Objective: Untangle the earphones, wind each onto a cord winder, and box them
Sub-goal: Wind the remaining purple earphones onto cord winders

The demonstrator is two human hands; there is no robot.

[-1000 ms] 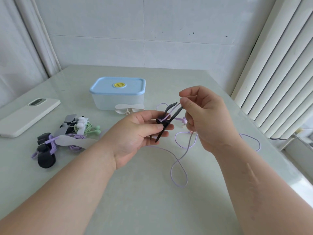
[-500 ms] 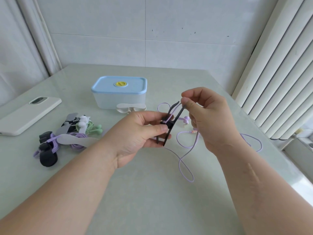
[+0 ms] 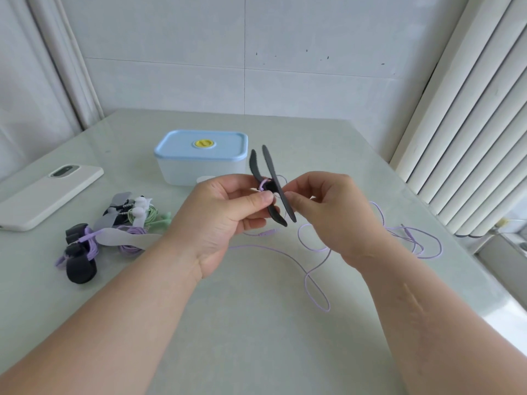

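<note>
As L hand (image 3: 225, 218) pinches winder (image 3: 270, 166), R hand (image 3: 328, 212) pinches it.

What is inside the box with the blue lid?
The lid sits closed on the box, so the inside is covered. Its pale, cloudy walls show no shapes through them. Whether it holds anything cannot be told.

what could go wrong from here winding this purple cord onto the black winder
The purple earphone cord lies in crossing loops on the table; pulling it in fast could tighten a knot. Only a small bit of cord sits on the black cord winder between the left hand and right hand, so it may slip off if the grip eases.
</note>
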